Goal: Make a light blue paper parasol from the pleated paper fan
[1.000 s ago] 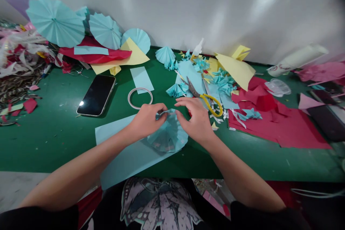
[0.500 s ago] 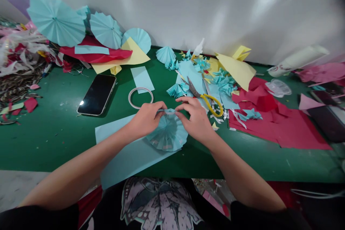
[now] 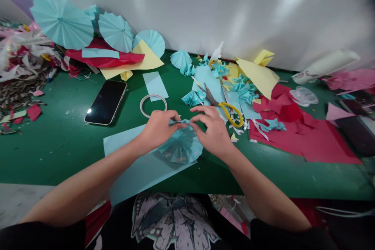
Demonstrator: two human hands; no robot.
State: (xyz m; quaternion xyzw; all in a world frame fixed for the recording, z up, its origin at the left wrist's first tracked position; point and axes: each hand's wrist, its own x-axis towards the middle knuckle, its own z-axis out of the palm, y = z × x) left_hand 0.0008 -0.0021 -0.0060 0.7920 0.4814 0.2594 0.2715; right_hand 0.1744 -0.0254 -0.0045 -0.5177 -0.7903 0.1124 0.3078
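Note:
A pleated light blue paper fan (image 3: 182,146) is held up over the near edge area of the green table. My left hand (image 3: 159,128) pinches its top edge from the left. On the right, my right hand (image 3: 211,128) pinches the same edge between thumb and index finger, its other fingers raised. The two pinches are close together. Beneath the fan and my left forearm lies a large light blue sheet (image 3: 131,177). A roll of tape (image 3: 142,105) rests just beyond my left hand, and yellow-handled scissors (image 3: 238,116) lie beyond my right hand.
A black phone (image 3: 106,102) lies at left on the green table (image 3: 67,146). Pleated blue paper rounds (image 3: 63,23) lean on the wall. Blue scraps (image 3: 244,88) and red paper (image 3: 328,140) are at right; a tangled pile (image 3: 20,74) is far left.
My left fingertips have shifted slightly right along the fan's top edge, toward my right hand. The fan's edge has changed its tilt a little.

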